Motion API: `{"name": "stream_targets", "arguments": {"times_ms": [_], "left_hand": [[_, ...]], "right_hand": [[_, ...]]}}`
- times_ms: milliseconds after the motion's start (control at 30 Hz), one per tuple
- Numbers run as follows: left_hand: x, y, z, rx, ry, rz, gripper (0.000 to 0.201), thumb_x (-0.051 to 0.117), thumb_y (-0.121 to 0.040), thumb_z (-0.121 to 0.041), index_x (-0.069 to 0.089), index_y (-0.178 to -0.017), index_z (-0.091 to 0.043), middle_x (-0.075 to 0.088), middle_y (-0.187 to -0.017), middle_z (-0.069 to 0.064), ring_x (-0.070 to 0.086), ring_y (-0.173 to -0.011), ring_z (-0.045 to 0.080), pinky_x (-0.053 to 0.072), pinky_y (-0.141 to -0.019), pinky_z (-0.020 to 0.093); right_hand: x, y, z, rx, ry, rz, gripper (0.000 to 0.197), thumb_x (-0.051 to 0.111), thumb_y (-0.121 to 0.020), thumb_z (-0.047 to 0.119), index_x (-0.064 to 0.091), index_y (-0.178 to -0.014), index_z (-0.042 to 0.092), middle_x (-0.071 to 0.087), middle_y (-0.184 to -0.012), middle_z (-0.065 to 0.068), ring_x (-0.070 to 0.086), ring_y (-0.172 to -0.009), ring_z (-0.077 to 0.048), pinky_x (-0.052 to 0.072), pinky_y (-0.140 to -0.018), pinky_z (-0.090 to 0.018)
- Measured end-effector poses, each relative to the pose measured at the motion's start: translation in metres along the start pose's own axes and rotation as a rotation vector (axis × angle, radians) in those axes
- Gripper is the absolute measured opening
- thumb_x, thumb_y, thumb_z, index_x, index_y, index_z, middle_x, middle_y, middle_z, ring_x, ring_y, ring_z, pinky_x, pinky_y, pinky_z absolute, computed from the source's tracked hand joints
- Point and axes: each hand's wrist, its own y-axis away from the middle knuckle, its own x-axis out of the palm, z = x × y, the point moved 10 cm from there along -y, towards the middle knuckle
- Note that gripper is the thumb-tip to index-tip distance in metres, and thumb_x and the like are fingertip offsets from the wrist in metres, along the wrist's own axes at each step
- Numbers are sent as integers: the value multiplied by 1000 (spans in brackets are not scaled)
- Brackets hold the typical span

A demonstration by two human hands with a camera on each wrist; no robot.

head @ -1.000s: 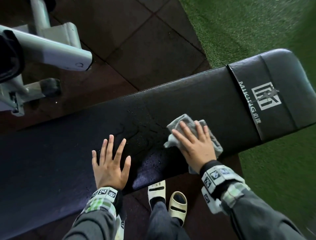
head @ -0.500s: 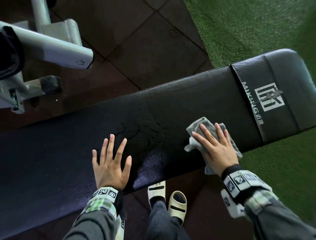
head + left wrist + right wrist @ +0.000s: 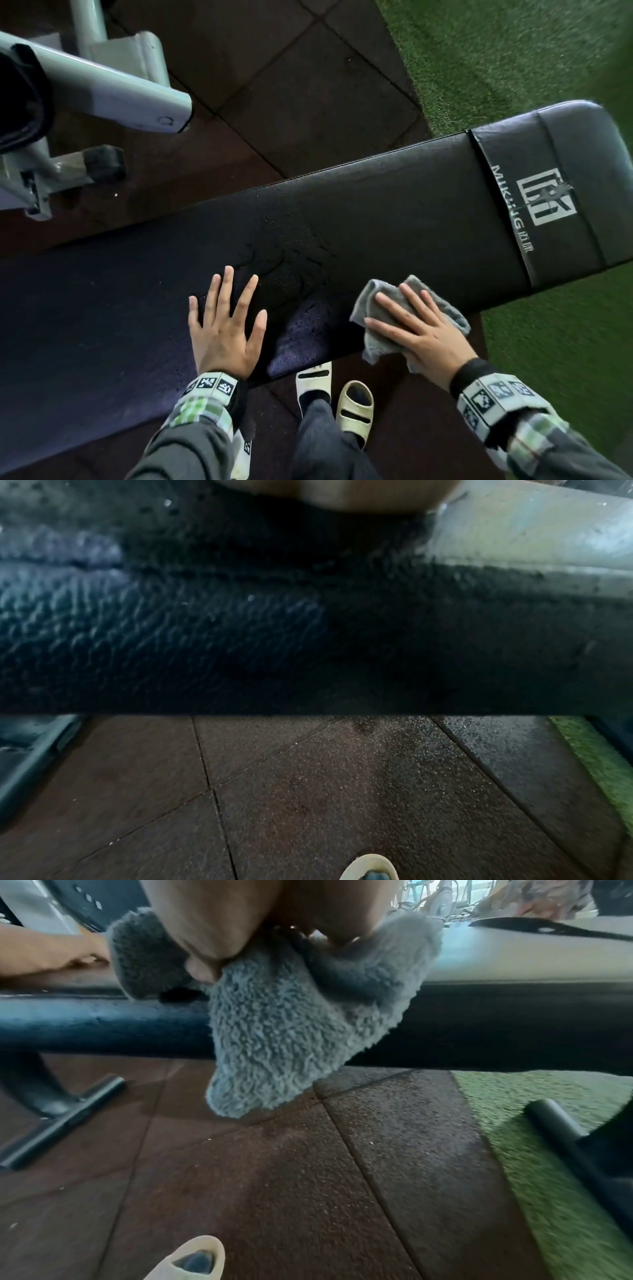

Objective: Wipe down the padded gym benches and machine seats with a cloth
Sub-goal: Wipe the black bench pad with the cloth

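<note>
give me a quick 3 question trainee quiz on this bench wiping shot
1. True or false: the left hand presses the grey cloth onto the black bench pad.
2. Multiple choice: where does part of the cloth hang? A) over the pad's near edge B) over the logo C) on the green turf
3. Fill in: between the hands, the pad shows small water ____.

Key: 1. False; the right hand lies flat on the cloth, the left hand rests bare on the pad. 2. A. 3. droplets.
</note>
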Motion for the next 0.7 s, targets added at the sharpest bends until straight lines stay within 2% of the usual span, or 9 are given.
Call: {"name": "stream_targets", "arguments": {"times_ms": [67,133,233,300,367,433,500,567,700], "left_hand": [[1,0,2,11,14,15,57,32,-96,-52,32,-150,-34,20,-163,2,17,-150,22,5,-118,52],[0,1,3,28,33,25,57,25,-98,-56,32,-150,-33,18,-164,1,17,-150,21,3,-120,49],[-6,5,20,-7,-2,6,56,31,-97,-54,33,-149,-33,22,-162,4,23,-148,24,8,-118,55],[-12,10,45,-103,-35,-12,58,32,-95,-54,34,-149,-34,23,-162,6,22,-148,26,8,-116,59],[-14,15,65,-159,-48,2,60,22,-97,-61,32,-150,-35,19,-163,4,17,-149,25,7,-117,58],[-13,17,71,-144,-51,25,63,15,-97,-65,30,-151,-36,17,-164,3,15,-150,24,4,-118,56],[-13,17,69,-136,-57,20,64,14,-97,-64,31,-151,-35,17,-164,2,14,-150,23,3,-118,54],[-15,17,68,-149,-50,-2,63,16,-97,-64,33,-150,-35,18,-164,2,15,-151,23,3,-118,53],[-18,18,67,-144,-40,-41,60,31,-95,-56,38,-149,-33,20,-163,2,17,-150,23,7,-118,56]], "right_hand": [[-8,1,-22,98,-155,-66,67,48,-79,27,29,-142,38,20,-152,-6,18,-140,-36,17,-113,-45],[-17,-1,-45,276,-312,-160,64,56,-80,26,34,-140,34,22,-147,-12,21,-139,-32,24,-113,-41],[-17,-15,-59,456,-367,-199,78,71,-75,15,34,-143,27,18,-144,-5,16,-140,-20,30,-109,-41],[-17,-30,-57,461,-317,-176,78,72,-75,14,35,-143,22,19,-142,0,13,-139,-18,25,-112,-42],[-19,-40,-52,436,-198,-158,70,62,-79,30,34,-143,26,24,-142,1,11,-140,-21,7,-117,-44],[-17,-40,-52,491,-127,-119,67,45,-80,47,27,-143,36,23,-146,7,7,-142,-24,-6,-115,-46],[-13,-39,-51,540,-136,-113,66,39,-80,52,23,-143,41,23,-149,9,7,-142,-24,-1,-114,-52],[-15,-47,-48,538,-136,-125,65,38,-81,52,24,-143,41,28,-150,4,11,-142,-27,8,-113,-54],[-17,-89,-25,438,-83,-102,62,39,-82,53,26,-142,40,30,-151,1,17,-140,-33,16,-111,-56]]}}
